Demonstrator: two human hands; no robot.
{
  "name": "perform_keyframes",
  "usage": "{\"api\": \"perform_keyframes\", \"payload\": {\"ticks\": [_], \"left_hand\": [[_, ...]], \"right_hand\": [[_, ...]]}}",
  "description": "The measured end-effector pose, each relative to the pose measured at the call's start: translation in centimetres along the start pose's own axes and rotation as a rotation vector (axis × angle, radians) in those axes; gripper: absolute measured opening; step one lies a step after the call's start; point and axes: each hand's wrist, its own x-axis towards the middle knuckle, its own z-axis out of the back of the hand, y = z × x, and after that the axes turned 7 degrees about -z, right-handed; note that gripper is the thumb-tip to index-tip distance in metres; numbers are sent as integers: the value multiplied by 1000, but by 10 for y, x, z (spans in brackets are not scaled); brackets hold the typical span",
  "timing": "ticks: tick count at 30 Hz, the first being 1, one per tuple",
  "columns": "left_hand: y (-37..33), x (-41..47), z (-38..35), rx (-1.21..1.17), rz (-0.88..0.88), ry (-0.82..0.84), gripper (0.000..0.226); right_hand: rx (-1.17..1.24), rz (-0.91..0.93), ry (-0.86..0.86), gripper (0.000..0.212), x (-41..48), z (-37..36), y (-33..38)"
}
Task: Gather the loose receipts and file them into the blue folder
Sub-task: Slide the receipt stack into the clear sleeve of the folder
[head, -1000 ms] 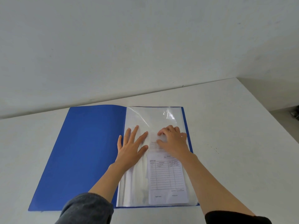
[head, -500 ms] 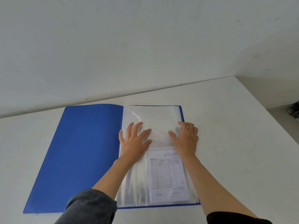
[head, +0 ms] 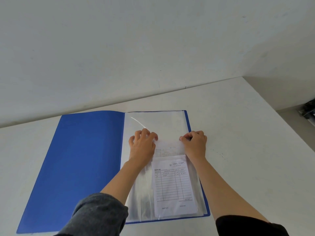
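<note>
The blue folder [head: 81, 167] lies open on the white table, its cover flat to the left and its clear sleeves [head: 156, 121] to the right. A filled-in receipt [head: 173, 184] sits in the lower part of the top sleeve. A second, hazier receipt [head: 168, 147] shows just above it. My left hand [head: 143, 145] has its fingers curled on that upper receipt's top left corner. My right hand [head: 194, 143] pinches its top right corner near the folder's right edge. Whether the upper receipt is inside or on top of the sleeve I cannot tell.
The white table [head: 247, 159] meets a white wall just behind the folder. The table's right edge runs down the far right, with a dark object [head: 308, 109] beyond it.
My left hand went from flat with spread fingers to curled fingertips. My right hand slid right to the page's edge and closed on the upper receipt's corner.
</note>
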Motion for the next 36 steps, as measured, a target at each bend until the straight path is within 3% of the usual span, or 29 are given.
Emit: {"api": "perform_keyframes", "payload": {"ticks": [5,9,12,15,17,20,23,26,29,32,36], "left_hand": [[2,2,0,-93,25,4,24],[9,-9,-3,-171,-60,-76,26],[18,-23,-8,-134,-55,-109,33],[27,-33,-10,-144,-5,-60,50],[30,-34,-10,-160,-28,1,57],[30,-33,-10,-210,-63,63,55],[32,-35,-8,-245,-73,60,58],[36,-38,-5,-195,-107,70,64],[37,-40,-1,-86,-108,-59,56],[36,-39,8,-36,90,-296,45],[57,-35,22,-93,243,-296,46]], "right_hand": [[46,-1,18,12,-1,2,0],[159,56,17,8,-7,6,3],[239,45,130,15,-14,13,9],[359,-64,445,48,-19,30,9],[308,-4,624,76,-23,40,4],[136,126,702,86,-29,42,2],[4,210,648,55,-31,33,2],[85,176,555,31,-29,31,0],[200,118,490,36,-28,30,0],[398,5,366,57,-27,29,3],[100,-29,88,64,-17,21,4]]}}
